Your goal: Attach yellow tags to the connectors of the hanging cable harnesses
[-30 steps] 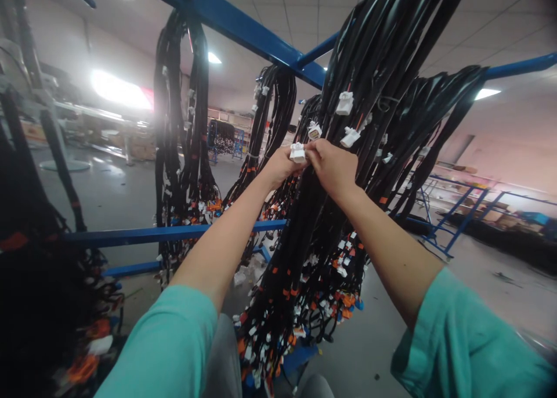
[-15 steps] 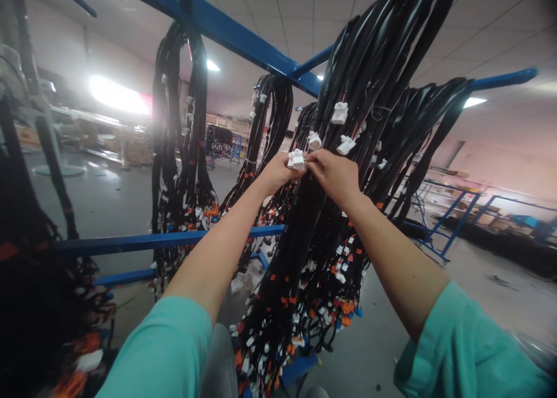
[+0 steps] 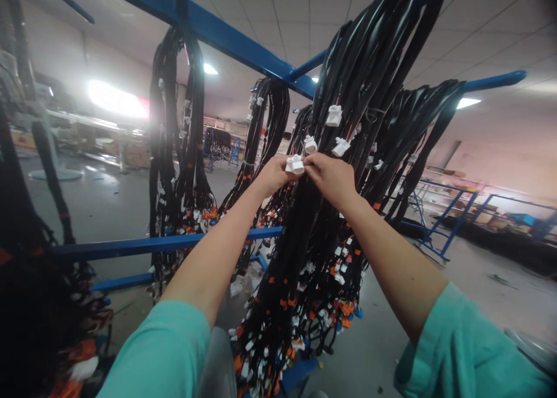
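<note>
In front of a thick bundle of black wire harnesses (image 3: 300,212), both my hands meet at a white plastic connector (image 3: 295,165). My left hand (image 3: 275,175) is closed with the connector between its fingers. From the other side, my right hand (image 3: 333,176) pinches at the connector's right edge, its fingertips partly hidden. Just above hangs another white connector (image 3: 310,144), apart from the fingers. Two more, an upper connector (image 3: 334,115) and a lower connector (image 3: 340,147), dangle on the bundle to the right.
A blue steel rack (image 3: 235,38) carries the bundles overhead, with a lower crossbar (image 3: 130,246) at the left. Another harness bundle (image 3: 167,131) hangs behind my left arm, and a dark one (image 3: 26,293) stands close at far left. Blue trolleys (image 3: 452,224) are at the right.
The view has shifted slightly, so the rack and bundles sit a little further left. Both hands remain at the white connector, which appears turned slightly.
</note>
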Demonstrator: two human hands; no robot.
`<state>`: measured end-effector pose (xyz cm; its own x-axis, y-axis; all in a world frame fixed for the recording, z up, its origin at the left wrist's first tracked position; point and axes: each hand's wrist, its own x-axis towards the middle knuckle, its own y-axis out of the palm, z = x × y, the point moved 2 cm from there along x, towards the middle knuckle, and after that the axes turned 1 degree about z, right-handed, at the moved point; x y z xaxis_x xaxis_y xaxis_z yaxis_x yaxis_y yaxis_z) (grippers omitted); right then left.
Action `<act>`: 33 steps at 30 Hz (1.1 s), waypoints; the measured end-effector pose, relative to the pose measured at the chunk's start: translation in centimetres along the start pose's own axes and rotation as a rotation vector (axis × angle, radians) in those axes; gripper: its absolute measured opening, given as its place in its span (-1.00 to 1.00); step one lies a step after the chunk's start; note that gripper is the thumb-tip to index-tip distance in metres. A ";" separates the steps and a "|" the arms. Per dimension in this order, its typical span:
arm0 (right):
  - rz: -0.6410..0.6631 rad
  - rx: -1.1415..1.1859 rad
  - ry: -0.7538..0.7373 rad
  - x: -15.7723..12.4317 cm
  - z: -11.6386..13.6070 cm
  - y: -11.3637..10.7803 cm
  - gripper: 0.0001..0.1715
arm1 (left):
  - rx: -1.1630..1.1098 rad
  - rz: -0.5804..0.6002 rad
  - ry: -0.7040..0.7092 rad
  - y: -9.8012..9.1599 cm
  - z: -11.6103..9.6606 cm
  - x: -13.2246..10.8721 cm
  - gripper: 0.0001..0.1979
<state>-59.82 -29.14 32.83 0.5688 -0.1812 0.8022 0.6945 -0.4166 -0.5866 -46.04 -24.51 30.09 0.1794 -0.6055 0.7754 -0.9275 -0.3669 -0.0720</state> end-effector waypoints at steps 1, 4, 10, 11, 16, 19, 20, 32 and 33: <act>0.000 -0.001 0.008 0.0 0.0 0.0 -0.78 | 0.005 0.001 0.003 0.0 0.0 0.0 -0.83; -0.001 -0.005 0.012 -0.1 0.1 0.0 -0.78 | 0.022 -0.002 0.004 -0.1 0.2 0.1 -0.83; 0.041 -0.107 -0.001 -0.3 0.3 0.0 -0.73 | 0.042 0.036 0.004 -0.5 0.2 0.1 -0.79; 0.047 -0.119 0.003 -0.3 0.4 0.0 -0.72 | 0.046 0.049 -0.009 -0.6 0.1 0.0 -0.76; 0.038 -0.121 0.062 -0.3 0.6 -0.4 -0.72 | 0.030 0.114 -0.046 -0.6 -0.3 -0.2 -0.62; 0.061 -0.079 0.032 -0.1 0.3 -0.5 -0.78 | -0.030 0.080 -0.042 -0.4 -0.2 0.0 -0.61; 0.066 -0.060 0.014 0.0 0.2 -0.6 -0.78 | -0.051 0.062 -0.037 -0.3 -0.1 0.1 -0.61; -0.061 0.506 -0.025 -3.9 -1.4 0.4 -0.75 | -0.105 -0.062 -0.038 0.2 0.3 0.0 -0.79; -0.052 0.546 -0.008 -4.8 -1.5 0.6 -0.75 | -0.103 -0.081 -0.030 0.3 0.3 0.0 -0.79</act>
<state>-62.75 -29.85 28.81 0.5297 -0.1650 0.8320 0.8482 0.0989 -0.5204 -46.20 -24.85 29.86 0.2636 -0.5981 0.7569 -0.9380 -0.3419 0.0565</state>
